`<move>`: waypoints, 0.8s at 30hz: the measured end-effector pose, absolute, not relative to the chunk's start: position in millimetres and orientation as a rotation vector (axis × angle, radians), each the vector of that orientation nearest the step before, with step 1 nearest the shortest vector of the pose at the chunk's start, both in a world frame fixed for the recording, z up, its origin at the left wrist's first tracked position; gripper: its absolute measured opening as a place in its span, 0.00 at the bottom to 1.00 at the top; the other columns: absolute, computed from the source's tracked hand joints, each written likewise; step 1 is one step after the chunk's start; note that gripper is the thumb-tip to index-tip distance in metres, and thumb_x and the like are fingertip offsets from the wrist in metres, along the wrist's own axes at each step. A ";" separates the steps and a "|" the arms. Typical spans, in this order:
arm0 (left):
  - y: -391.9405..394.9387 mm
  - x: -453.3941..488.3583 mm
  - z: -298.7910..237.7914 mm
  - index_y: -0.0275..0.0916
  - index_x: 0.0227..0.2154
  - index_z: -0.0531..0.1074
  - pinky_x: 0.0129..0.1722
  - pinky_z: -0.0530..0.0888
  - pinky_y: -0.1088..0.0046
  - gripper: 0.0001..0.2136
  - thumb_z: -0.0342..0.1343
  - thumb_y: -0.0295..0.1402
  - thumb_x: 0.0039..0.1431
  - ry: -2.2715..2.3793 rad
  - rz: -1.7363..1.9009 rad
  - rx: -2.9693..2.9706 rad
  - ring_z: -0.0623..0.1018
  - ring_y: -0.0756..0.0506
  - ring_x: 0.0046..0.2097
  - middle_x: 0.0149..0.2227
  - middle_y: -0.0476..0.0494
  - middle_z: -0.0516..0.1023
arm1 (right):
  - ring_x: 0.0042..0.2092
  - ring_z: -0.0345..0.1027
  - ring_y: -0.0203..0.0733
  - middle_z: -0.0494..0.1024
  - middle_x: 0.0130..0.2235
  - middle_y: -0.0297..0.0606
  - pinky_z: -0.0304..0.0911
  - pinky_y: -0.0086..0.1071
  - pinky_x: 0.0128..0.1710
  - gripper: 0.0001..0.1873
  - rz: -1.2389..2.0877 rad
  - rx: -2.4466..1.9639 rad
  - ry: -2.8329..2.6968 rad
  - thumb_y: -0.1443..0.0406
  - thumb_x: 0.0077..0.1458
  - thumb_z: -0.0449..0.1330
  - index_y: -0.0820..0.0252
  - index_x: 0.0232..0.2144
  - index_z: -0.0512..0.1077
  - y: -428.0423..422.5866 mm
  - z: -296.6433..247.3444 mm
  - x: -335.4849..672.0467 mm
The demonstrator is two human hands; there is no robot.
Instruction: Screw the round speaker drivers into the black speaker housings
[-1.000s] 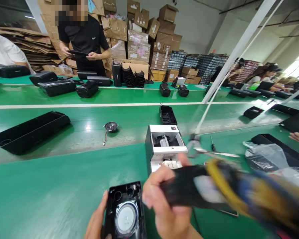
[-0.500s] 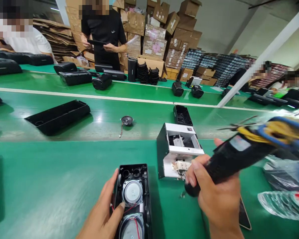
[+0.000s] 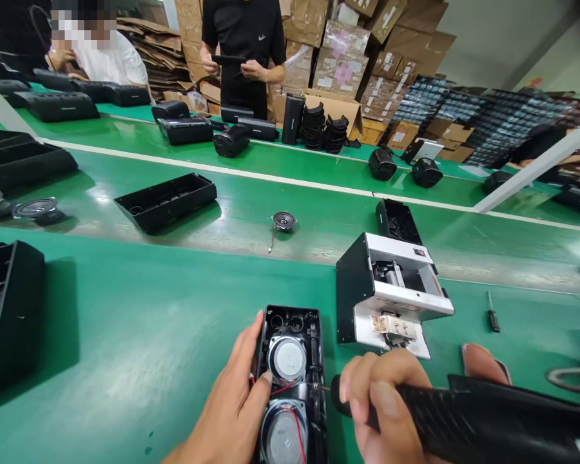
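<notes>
My left hand rests on the left side of a black speaker housing near the bottom middle, fingers wrapped along its edge and thumb on the round driver. The housing holds two round drivers with red wires. My right hand is closed around a black electric screwdriver that lies nearly level, its bit touching the housing's right edge. Just behind stands a white and black screw feeder box.
A loose small speaker and an empty black housing lie on the conveyor belt. A black case sits at the left. A small screwdriver lies at the right. People stand beyond the far bench with stacked cartons.
My right hand swung the screwdriver down from a raised tilt near the feeder box to the housing's right edge. The view shifted left and down; my left hand stayed on the housing.
</notes>
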State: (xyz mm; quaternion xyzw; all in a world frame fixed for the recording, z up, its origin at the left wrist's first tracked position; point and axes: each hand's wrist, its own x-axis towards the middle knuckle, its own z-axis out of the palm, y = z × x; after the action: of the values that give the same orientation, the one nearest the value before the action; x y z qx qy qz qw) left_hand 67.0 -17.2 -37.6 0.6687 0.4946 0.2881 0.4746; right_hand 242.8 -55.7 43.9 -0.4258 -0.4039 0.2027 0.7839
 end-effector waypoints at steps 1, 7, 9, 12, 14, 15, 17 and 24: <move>-16.8 67.5 -35.6 0.53 0.82 0.45 0.82 0.55 0.44 0.30 0.39 0.45 0.82 1.196 0.700 1.644 0.54 0.37 0.83 0.83 0.46 0.52 | 0.24 0.60 0.35 0.65 0.28 0.23 0.65 0.36 0.28 0.12 0.432 -0.910 -0.894 0.68 0.76 0.59 0.43 0.54 0.71 -54.0 39.3 243.5; -17.5 67.5 -34.9 0.57 0.82 0.44 0.81 0.61 0.49 0.30 0.41 0.42 0.82 1.167 0.761 1.678 0.57 0.38 0.82 0.83 0.50 0.53 | 0.25 0.64 0.36 0.69 0.29 0.22 0.69 0.37 0.29 0.33 0.481 -0.891 -0.929 0.71 0.75 0.59 0.34 0.72 0.56 -51.6 28.7 251.3; -18.8 67.1 -35.9 0.59 0.82 0.44 0.81 0.60 0.49 0.30 0.41 0.41 0.82 1.167 0.756 1.677 0.57 0.38 0.82 0.83 0.51 0.53 | 0.25 0.65 0.36 0.70 0.30 0.22 0.70 0.37 0.29 0.38 0.510 -0.884 -0.915 0.71 0.75 0.60 0.32 0.75 0.51 -51.2 29.4 251.6; -19.8 67.4 -36.1 0.56 0.82 0.45 0.81 0.60 0.49 0.30 0.41 0.40 0.82 1.174 0.756 1.674 0.56 0.38 0.82 0.83 0.48 0.54 | 0.25 0.66 0.37 0.71 0.29 0.22 0.70 0.35 0.28 0.36 0.520 -0.885 -0.897 0.70 0.73 0.61 0.33 0.73 0.55 -49.2 30.6 250.1; -19.6 68.0 -36.2 0.55 0.82 0.45 0.81 0.61 0.49 0.30 0.41 0.40 0.82 1.168 0.765 1.683 0.57 0.38 0.82 0.83 0.47 0.54 | 0.24 0.66 0.37 0.71 0.28 0.21 0.69 0.34 0.27 0.36 0.514 -0.890 -0.897 0.70 0.73 0.62 0.34 0.72 0.56 -47.4 30.8 248.9; -19.4 68.4 -36.5 0.56 0.82 0.45 0.81 0.62 0.48 0.30 0.41 0.40 0.82 1.163 0.770 1.689 0.57 0.37 0.82 0.83 0.46 0.54 | 0.23 0.66 0.37 0.70 0.28 0.21 0.69 0.35 0.27 0.36 0.511 -0.895 -0.913 0.69 0.73 0.62 0.34 0.72 0.55 -46.4 30.7 248.5; -19.2 69.2 -37.7 0.56 0.82 0.45 0.80 0.62 0.46 0.30 0.41 0.41 0.82 1.158 0.780 1.697 0.58 0.37 0.82 0.82 0.46 0.55 | 0.23 0.66 0.37 0.70 0.28 0.21 0.69 0.35 0.27 0.33 0.510 -0.903 -0.952 0.69 0.74 0.61 0.35 0.71 0.56 -44.8 30.1 248.4; -18.5 68.9 -39.3 0.55 0.82 0.47 0.82 0.57 0.45 0.30 0.41 0.44 0.82 1.178 0.784 1.676 0.57 0.35 0.82 0.83 0.46 0.54 | 0.24 0.64 0.38 0.67 0.28 0.23 0.64 0.34 0.25 0.22 0.525 -0.901 -1.048 0.65 0.72 0.62 0.39 0.62 0.63 -41.0 17.6 252.3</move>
State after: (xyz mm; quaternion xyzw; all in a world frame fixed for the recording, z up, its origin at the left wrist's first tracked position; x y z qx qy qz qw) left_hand 68.9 -18.5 -39.3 0.6799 0.4778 0.3179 0.4565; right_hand 252.3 -41.0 17.6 -0.4104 -0.4774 0.2391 0.7392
